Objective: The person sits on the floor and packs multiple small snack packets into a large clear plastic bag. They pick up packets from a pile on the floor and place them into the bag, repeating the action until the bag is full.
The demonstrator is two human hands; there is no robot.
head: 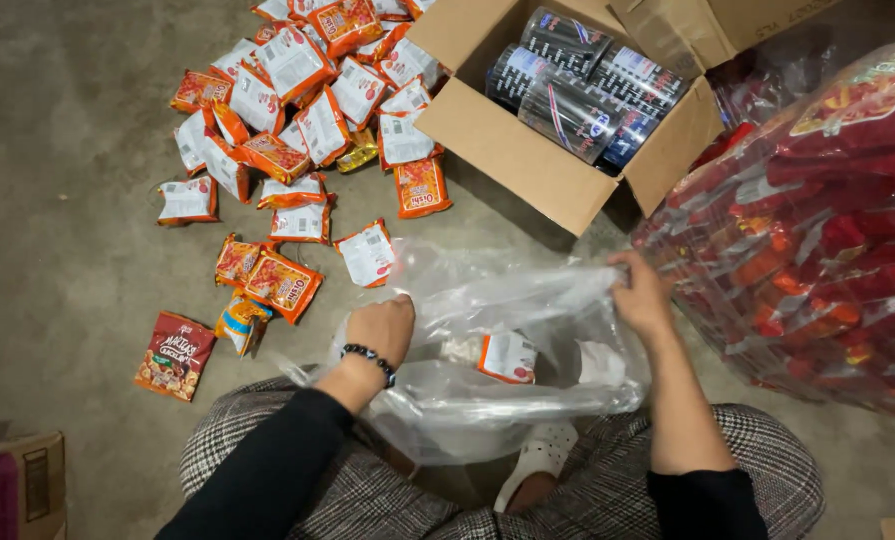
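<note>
Clear plastic bag [487, 330] sits on the floor right in front of our knees, mouth held wide between both hands. Left hand [382, 328] is clenched on the bag's left edge, knuckles up, beaded bracelet [369, 358] on the wrist, black sleeve behind it. Right hand [642, 295] pinches the bag's right edge, fingers closed on the film, sleeve pushed up the forearm. Inside the bag we see one orange-and-white snack packet [508, 356] lying flat, plus something pale next to it that we can't make out through the plastic.

White clog [537, 455] pokes out under the bag between our checked trouser legs.

Up and left of the bag: a loose scatter of orange-and-white snack packets [297, 110] on the grey floor [57, 150], nearest ones just beside the left hand. One red-brown packet [174, 355] lies apart at the lower left of that pile.

Open cardboard box [527, 150] stands above the bag, flaps out, holding dark shiny wrapped packs [582, 85]. Right of us, touching distance from the right hand, a big clear sack of red packets [817, 230]. Corner of another cardboard box [17, 480] shows at bottom left.
</note>
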